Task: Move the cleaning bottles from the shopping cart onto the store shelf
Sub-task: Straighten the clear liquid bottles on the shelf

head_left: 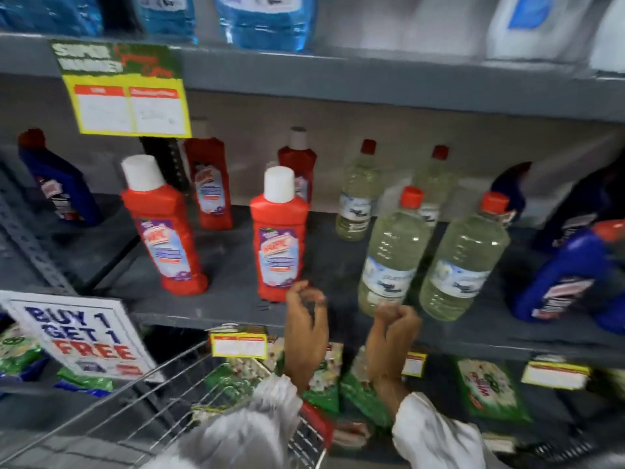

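The grey store shelf (236, 299) carries red bottles with white caps (280, 231), clear bottles with red caps (463, 262) and blue bottles (561, 279). My left hand (306, 326) hovers at the shelf's front edge, just right of the nearest red bottle, fingers loosely curled and holding nothing. My right hand (392, 336) is beside it, below the nearest clear bottle (389, 252), fingers curled in with nothing in them. The wire shopping cart (176, 377) sits at the bottom left; no bottles show inside it.
A "Buy 1 Get 1 Free" sign (81, 336) hangs at the left shelf edge. A yellow price card (128, 103) hangs from the upper shelf. Green packets (487, 387) fill the shelf below. Blue and white jugs (267, 22) stand on top.
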### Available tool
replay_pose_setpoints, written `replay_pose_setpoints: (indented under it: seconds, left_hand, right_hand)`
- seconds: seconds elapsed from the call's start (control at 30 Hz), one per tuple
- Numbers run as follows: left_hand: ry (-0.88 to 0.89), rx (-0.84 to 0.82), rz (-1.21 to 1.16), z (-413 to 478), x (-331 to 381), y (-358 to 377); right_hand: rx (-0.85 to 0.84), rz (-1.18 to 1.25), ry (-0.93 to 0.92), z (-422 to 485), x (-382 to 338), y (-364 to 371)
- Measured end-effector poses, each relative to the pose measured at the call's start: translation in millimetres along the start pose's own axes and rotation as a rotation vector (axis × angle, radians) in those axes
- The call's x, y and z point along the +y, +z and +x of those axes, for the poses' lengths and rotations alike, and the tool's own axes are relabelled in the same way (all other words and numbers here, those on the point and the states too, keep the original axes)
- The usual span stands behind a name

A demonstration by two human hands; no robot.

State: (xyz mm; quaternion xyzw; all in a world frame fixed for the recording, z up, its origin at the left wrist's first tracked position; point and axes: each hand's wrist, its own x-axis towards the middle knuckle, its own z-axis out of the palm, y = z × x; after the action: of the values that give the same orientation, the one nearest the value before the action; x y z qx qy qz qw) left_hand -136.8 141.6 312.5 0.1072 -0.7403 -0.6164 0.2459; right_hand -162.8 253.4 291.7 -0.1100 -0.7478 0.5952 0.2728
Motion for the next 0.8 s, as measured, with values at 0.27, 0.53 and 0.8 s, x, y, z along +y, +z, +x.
replay_pose_setpoints:
  seconds: [0.27, 0.53, 0.8]
  left_hand:
    - [-0.443, -0.494, -0.166, 26, -8, 59]
    - [-0.352, -0.482, -0.375, 19, 16, 47]
    - [-0.29, 0.019, -0.108, 8, -2, 62]
  right_hand:
    - [-0.426, 0.161, 0.224, 42, -10, -26]
    - [-0.658, -0.08, 0.26, 44, -12, -25]
    - [-0.472, 0.172, 0.335, 48, -7, -44]
